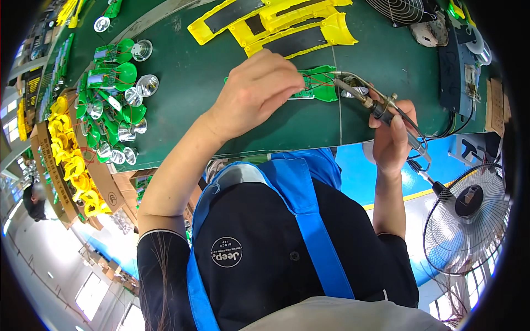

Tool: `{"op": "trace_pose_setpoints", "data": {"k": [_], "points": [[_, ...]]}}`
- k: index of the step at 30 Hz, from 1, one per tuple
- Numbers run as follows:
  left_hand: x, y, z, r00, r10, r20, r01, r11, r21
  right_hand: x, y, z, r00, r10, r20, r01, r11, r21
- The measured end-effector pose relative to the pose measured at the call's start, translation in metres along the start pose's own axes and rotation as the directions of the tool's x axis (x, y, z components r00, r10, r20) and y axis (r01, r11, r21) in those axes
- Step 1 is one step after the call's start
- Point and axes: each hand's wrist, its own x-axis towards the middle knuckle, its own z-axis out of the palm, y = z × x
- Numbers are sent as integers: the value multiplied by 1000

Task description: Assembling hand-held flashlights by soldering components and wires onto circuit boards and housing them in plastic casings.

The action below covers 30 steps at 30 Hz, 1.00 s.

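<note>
On the green bench lies a green circuit board [326, 94] with thin red and dark wires. My left hand [251, 96] reaches over its left end, thumb and fingers pinched together near the wires; what is between the fingertips is too small to make out. In my right hand [393, 135] is a soldering iron [381, 112] with a thin curved metal tube along it. Its tip points left, over the right part of the board. A shiny reflector cup [354, 92] sits beside the board, partly behind the iron.
Yellow plastic housings [276, 25] lie across the far side. Several green boards with reflector cups [118, 83] are grouped at left, above a carton of yellow rings [72, 149]. A dark box-shaped unit [457, 77] stands at right; a fan [469, 201] is below it.
</note>
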Motion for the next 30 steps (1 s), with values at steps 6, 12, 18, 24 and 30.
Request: {"op": "trace_pose_setpoints", "data": {"k": [6,12,18,24,30], "points": [[2,29,3,986,-162,42,149,966,213,-2,-8,7,999,25,-25,-29,985,-170],[21,41,-2,925,-346,159,281,901,330,0,-9,7,997,71,-7,-71,968,-239],[29,41,-5,896,-369,249,255,884,391,1,-8,5,994,104,24,-94,959,-267],[35,41,-6,871,-371,321,220,880,422,3,-11,8,993,116,25,-104,952,-288],[37,40,-6,860,-363,358,199,885,420,3,-9,6,993,94,64,-69,943,-325]]}}
